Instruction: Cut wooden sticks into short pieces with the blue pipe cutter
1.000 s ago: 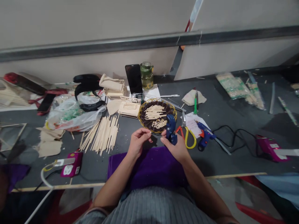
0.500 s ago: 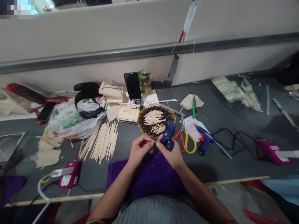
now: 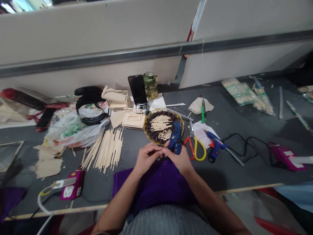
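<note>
Sticks [image 3: 107, 149] lay in a loose fan of full lengths on the tabletop [image 3: 232, 107], left of the round basket [image 3: 145, 129] and apart from it. Inside the basket were trimmed lengths [image 3: 160, 122] and a smaller heap of very short pieces [image 3: 166, 134]. On that evidence the cutting appeared to be partly done, with the long stock on the tabletop uncut.

The blue cutter [image 3: 175, 137] stood tilted against the basket's near rim, gripped in the right hand [image 3: 180, 160] with the fingers wrapped close about its lower handle. The left hand [image 3: 146, 158] sat just beside it above the purple cloth [image 3: 156, 182]. Its fingers [image 3: 159, 151] were pinched narrow and touched the right fingertips. Anything held between them was too small to make out.
</note>
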A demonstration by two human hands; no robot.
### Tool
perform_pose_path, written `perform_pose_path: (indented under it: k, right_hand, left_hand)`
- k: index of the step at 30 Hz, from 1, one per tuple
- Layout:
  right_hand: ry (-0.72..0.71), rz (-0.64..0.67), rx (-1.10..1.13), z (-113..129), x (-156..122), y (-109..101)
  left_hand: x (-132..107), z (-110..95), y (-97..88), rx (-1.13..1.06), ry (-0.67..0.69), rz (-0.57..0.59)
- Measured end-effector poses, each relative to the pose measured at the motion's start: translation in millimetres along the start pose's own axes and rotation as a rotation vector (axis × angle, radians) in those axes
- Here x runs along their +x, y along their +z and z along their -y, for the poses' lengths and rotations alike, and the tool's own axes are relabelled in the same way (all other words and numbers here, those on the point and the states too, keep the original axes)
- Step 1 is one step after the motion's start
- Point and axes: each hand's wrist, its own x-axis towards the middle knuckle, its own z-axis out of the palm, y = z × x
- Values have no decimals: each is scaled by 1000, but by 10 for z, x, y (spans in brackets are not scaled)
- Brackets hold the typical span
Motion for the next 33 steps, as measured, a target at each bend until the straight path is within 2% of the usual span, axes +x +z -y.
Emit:
perform_pose_path:
  k: [7,11,17,20,25,29,33]
  right_hand:
    - [40,73,64,18,16,-34]
    - [79,157,98,27,31,-78]
    - [80,53,110,-18,29,-16]
    - [70,49,103,-25,10,-17]
    - [144,260,124,47,-122,-148]
    - [222,419,86,74,-291,-226]
    - [244,470,29,19,-384,-221]
  left_hand:
    - [3,22,-32,-238,-194,82]
    - [9,-18,-26,-267,-169,119]
    - [15,35,26,-150,-88,15]
    - [26,81,31,-190,-153,-34]
    - [98,124,-19,-560,-334,-158]
    - [169,109,-18,-790,-423,-136]
    - [205,97,29,-864,-429,-131]
